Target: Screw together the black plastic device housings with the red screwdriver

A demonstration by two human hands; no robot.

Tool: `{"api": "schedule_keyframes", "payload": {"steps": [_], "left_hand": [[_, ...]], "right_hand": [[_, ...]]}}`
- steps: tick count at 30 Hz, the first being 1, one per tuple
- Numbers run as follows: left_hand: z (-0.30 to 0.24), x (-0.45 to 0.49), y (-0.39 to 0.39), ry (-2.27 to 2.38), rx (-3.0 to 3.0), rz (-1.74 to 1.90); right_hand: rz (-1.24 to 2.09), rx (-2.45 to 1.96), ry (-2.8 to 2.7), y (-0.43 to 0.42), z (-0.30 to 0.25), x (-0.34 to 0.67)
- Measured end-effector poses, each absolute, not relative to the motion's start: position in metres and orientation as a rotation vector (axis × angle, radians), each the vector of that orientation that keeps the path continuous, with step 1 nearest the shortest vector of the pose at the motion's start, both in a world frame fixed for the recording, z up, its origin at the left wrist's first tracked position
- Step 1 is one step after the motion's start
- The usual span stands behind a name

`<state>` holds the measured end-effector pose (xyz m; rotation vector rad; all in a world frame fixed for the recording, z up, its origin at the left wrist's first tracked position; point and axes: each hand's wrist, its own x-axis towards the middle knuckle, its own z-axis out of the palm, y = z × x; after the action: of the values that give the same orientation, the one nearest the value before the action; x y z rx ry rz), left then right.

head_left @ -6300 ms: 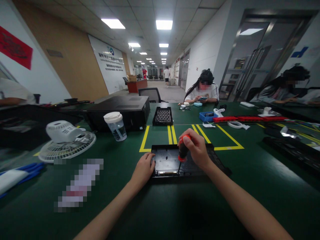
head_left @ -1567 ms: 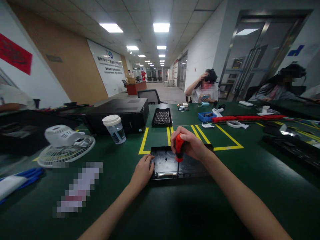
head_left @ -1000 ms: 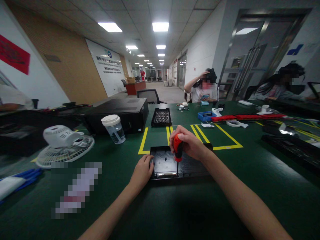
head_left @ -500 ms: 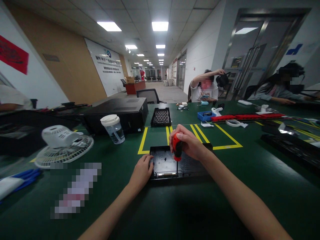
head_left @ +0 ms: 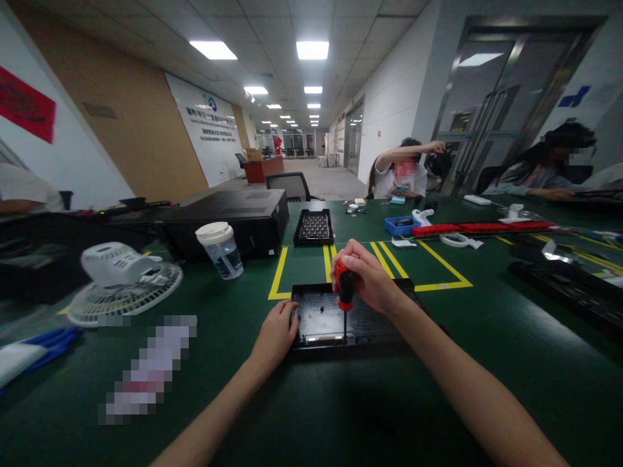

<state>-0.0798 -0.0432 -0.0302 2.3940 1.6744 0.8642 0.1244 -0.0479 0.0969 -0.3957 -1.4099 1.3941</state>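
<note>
My right hand is wrapped round the red and black handle of a screwdriver. The screwdriver stands upright, its shaft pointing down at the near part of a shallow black plastic casing; the exact contact of the tip is too small to make out. With its fingers closed over the casing's left rim, my left hand grips that side. A bright metallic strip lies along the near inner edge of the casing. My right hand and forearm hide part of its right side.
A white-lidded cup and a white fan stand to the left, before a large black case. Beyond the yellow tape sits a black tray of screws or similar small parts. A blue box lies farther right. Two people sit across the table.
My right hand has shifted very slightly and the screwdriver handle sits at a slightly different turn. My left hand stays put. Across the table, a person's raised hand has moved a little right.
</note>
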Motion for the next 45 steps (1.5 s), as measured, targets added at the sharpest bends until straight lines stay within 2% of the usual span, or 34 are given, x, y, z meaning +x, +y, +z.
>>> {"api": "schedule_keyframes", "payload": {"steps": [45], "left_hand": [[-0.029,-0.080,-0.044,1.672,2.378,0.867]], "right_hand": [[0.902,-0.669,-1.245,-0.056,0.089,0.108]]}}
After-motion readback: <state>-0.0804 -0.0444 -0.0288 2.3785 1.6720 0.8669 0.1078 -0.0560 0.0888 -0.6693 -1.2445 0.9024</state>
